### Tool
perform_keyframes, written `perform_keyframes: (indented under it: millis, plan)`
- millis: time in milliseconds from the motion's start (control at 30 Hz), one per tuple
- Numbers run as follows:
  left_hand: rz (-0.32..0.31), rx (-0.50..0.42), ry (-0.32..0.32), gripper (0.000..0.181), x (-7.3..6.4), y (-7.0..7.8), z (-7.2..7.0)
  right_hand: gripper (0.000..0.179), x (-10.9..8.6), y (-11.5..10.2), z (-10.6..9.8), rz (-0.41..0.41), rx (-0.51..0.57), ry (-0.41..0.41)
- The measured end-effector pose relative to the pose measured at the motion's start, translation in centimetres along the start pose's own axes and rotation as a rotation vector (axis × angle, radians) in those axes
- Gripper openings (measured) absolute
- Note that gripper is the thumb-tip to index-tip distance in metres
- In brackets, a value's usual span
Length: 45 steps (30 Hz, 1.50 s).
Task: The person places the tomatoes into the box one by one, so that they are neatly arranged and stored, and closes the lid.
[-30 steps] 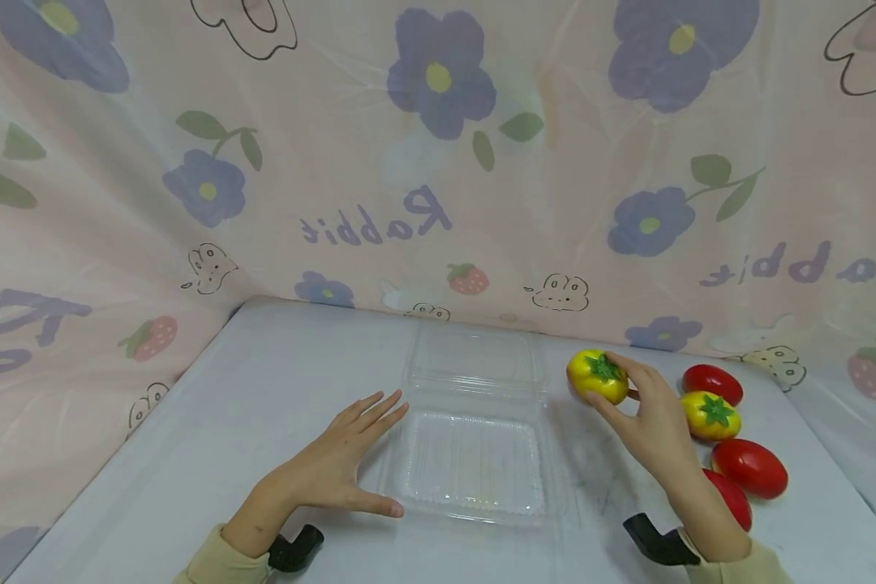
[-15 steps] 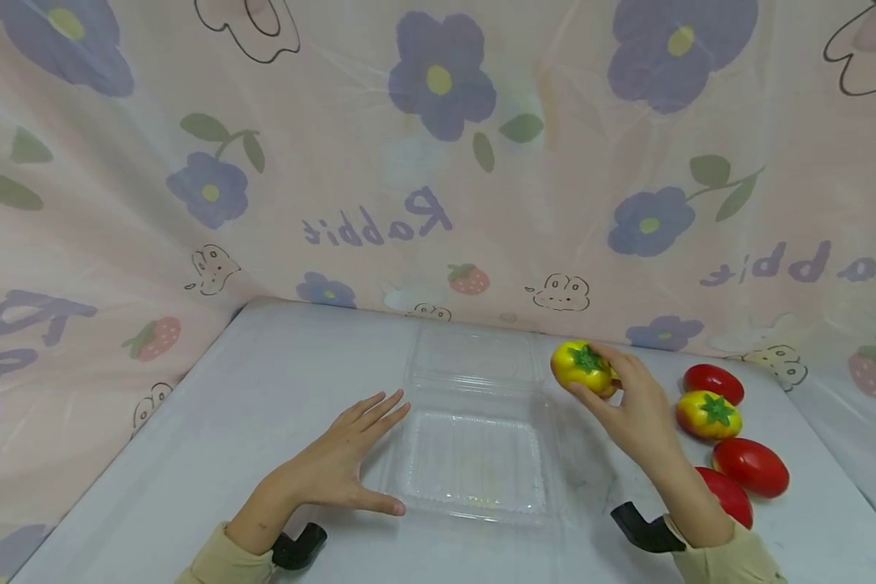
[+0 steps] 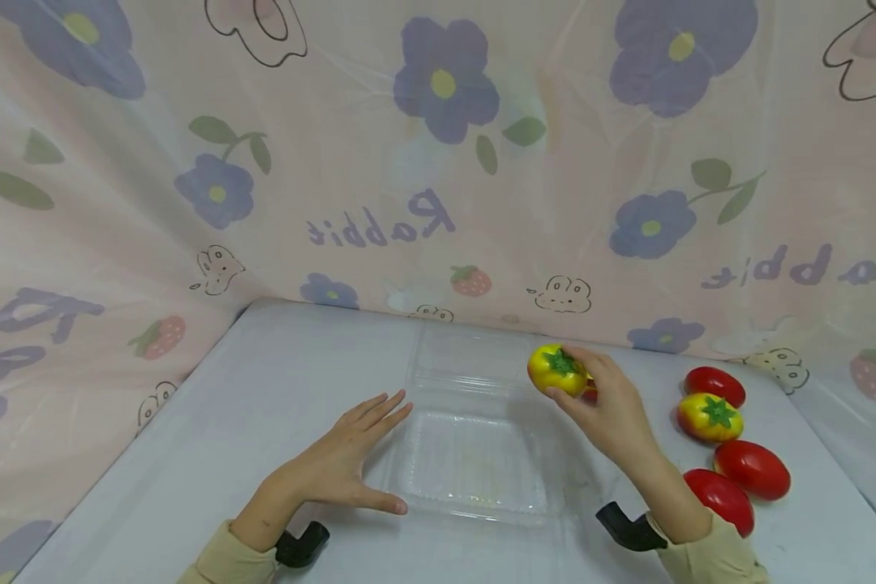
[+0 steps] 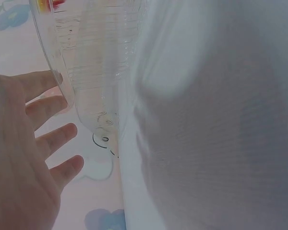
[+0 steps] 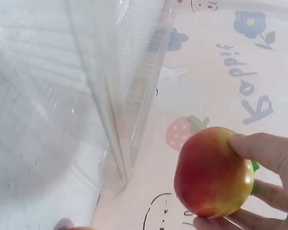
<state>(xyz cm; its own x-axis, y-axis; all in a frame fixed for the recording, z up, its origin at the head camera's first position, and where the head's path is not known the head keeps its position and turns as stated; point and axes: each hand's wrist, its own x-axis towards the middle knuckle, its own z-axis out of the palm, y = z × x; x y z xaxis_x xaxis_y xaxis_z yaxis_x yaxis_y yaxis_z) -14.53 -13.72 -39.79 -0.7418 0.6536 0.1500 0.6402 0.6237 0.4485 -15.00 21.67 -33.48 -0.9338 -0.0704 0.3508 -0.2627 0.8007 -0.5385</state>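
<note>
Right fingers and thumb: pinching the yellow fruit (image 3: 555,371) from opposite sides, with the green calyx between them. Right hand (image 3: 613,414): holding the fruit aloft by the box's right edge, near the hinge. The fruit's gloss and moulded look suggest a light, stiff model, hard to bruise but apt to slip; the widest part of its sides should give the surest hold. Left hand (image 3: 343,462): fingers spread, thumb apart, at the left edge of the clear box (image 3: 474,462); against such transparent walls, contact cannot be told. The box, lid (image 3: 474,355) laid back, appears thin, light and flexible; its rim would be best steadied gently, lest it buckle. Farther right, on the white table (image 3: 263,389): three red fruits (image 3: 752,470) and a second yellow one (image 3: 710,418).
</note>
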Motion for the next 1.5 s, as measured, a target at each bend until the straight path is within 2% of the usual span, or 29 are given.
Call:
perform_keyframes:
  millis: [300,567,1067,1500]
  plan:
    - [-0.008,0.007,-0.002,0.114,0.0,-0.2,0.2,0.059,0.3,-0.8,0.9,-0.004,-0.017,-0.066]
    - [-0.016,0.006,-0.011,0.114,0.0,-0.1,0.1,0.057,0.6,-1.4,1.7,-0.082,-0.006,-0.088]
    - [-0.017,0.01,-0.014,0.114,0.1,0.0,-0.1,0.057,1.4,-2.8,3.0,-0.152,0.124,-0.173]
    - [-0.028,-0.005,-0.03,0.113,0.1,0.0,0.0,0.053,2.2,-3.5,4.7,-0.268,0.286,-0.396]
